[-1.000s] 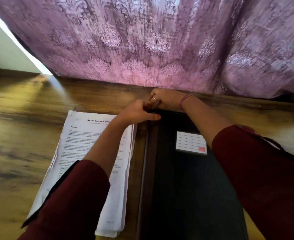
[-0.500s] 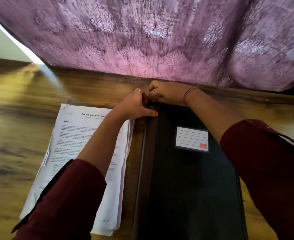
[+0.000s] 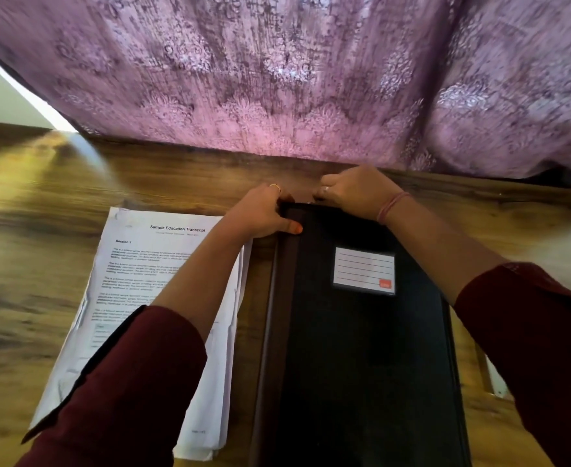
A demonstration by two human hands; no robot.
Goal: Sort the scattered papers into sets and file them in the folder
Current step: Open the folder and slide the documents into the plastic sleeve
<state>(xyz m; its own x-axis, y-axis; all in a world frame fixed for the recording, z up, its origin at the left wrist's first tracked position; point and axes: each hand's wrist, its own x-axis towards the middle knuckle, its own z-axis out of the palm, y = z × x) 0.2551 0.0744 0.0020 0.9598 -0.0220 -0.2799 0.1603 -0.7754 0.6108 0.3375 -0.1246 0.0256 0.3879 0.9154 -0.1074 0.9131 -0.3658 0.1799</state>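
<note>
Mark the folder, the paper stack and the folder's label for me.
folder point(image 3: 361, 365), head view, middle of its black front cover.
paper stack point(image 3: 142, 264), head view, printed text area of the top sheet.
label point(image 3: 361, 269), head view, its ruled white centre.

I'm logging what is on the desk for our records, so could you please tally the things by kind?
Paper stacks: 1
Folders: 1, black, closed
Labels on the folder: 1
Hands at the folder's far edge: 2, left hand and right hand
Total: 5
</note>
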